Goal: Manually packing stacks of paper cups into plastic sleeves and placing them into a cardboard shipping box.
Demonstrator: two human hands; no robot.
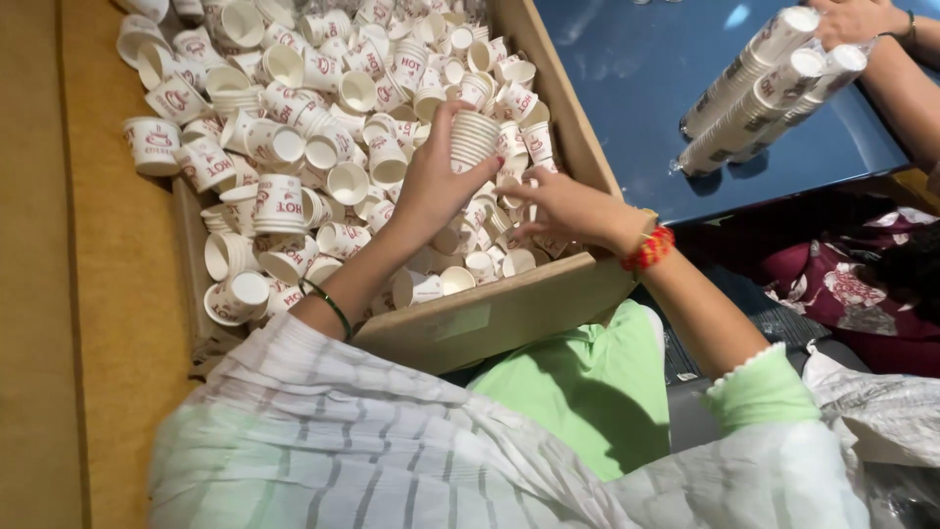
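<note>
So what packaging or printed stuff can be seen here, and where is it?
Cardboard box: brown, open, under both hands, full of loose cups.
Paper cups: small, white with red print, heaped inside.
Cup stack: held in left hand.
Wrapped cup sleeves: long clear-wrapped stacks on blue table, top right.

— What lies under all this?
— A tan, carpet-like floor (59, 294) runs down the left side.
— And on the right?
— A glossy blue tabletop (636, 88), catching pale reflections of light from above, with dark patterned cloth (842, 284) below its edge.
</note>
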